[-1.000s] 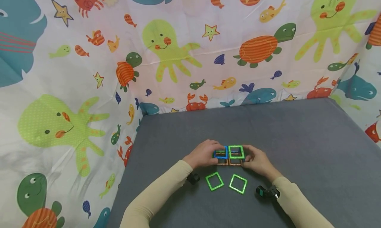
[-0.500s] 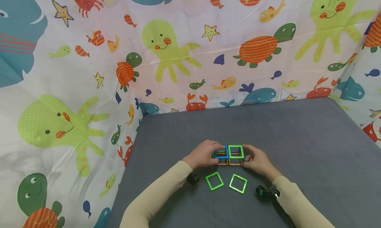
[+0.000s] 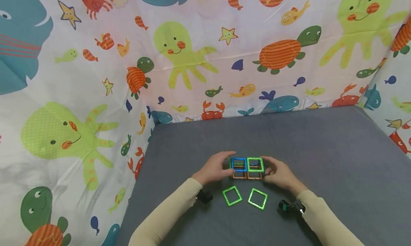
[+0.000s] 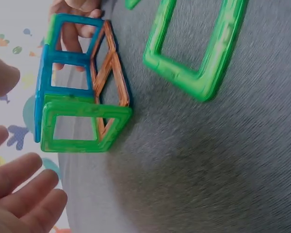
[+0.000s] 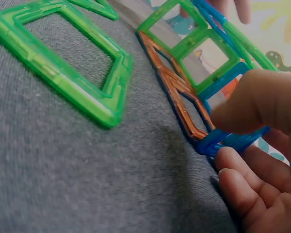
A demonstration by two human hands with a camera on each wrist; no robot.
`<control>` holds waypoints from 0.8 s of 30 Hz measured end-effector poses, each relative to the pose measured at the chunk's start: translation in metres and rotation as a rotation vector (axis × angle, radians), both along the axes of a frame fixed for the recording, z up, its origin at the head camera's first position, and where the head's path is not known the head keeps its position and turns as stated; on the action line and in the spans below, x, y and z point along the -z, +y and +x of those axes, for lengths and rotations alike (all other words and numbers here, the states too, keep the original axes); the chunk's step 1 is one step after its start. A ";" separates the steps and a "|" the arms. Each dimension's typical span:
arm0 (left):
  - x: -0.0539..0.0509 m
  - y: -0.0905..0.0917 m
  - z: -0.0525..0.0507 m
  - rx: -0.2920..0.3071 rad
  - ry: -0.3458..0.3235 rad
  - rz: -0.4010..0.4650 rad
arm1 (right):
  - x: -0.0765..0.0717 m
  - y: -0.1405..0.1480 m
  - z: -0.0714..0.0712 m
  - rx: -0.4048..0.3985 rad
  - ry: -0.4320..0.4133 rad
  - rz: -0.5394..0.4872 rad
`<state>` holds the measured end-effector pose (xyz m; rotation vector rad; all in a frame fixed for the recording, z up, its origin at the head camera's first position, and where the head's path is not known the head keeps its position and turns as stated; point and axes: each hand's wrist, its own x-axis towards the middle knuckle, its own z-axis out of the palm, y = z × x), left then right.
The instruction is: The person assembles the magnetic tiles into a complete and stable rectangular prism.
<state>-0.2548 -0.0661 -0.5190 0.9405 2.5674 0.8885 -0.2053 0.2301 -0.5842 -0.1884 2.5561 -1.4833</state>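
Note:
A small box of magnetic tiles (image 3: 247,165) stands on the grey cloth, with orange frames at its base and blue and green frames above. My left hand (image 3: 213,169) is beside its left end, thumb and fingers spread. In the left wrist view those fingers (image 4: 31,199) are apart from the green end tile (image 4: 72,145). My right hand (image 3: 280,174) holds the right end, thumb in front and the other fingers curled. The right wrist view shows its fingertips against the blue end tile (image 5: 218,141). Part of that end is hidden by the thumb.
Two loose green square magnetic tiles lie flat in front of the box: a left tile (image 3: 235,203) and a right tile (image 3: 255,206). Each wrist wears a black camera strap. A sea-animal curtain (image 3: 199,96) hangs behind and at both sides of the grey cloth (image 3: 321,149).
My left hand has let go of the box's left end and drawn a little to the left, uncovering the blue top tile. The right hand stays in its place.

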 end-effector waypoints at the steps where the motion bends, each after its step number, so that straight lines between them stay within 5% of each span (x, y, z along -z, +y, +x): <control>1: 0.001 -0.003 0.003 -0.035 -0.022 0.033 | -0.001 0.000 0.000 -0.002 -0.002 -0.011; 11: 0.021 -0.011 0.039 -0.453 -0.376 0.395 | 0.002 -0.004 -0.003 0.057 0.068 -0.006; 18: 0.026 -0.005 0.064 -0.636 -0.846 0.882 | -0.003 0.001 -0.012 0.098 -0.049 -0.172; 24: 0.023 0.008 0.081 -0.746 -1.134 1.253 | -0.017 0.001 -0.027 0.054 -0.085 -0.105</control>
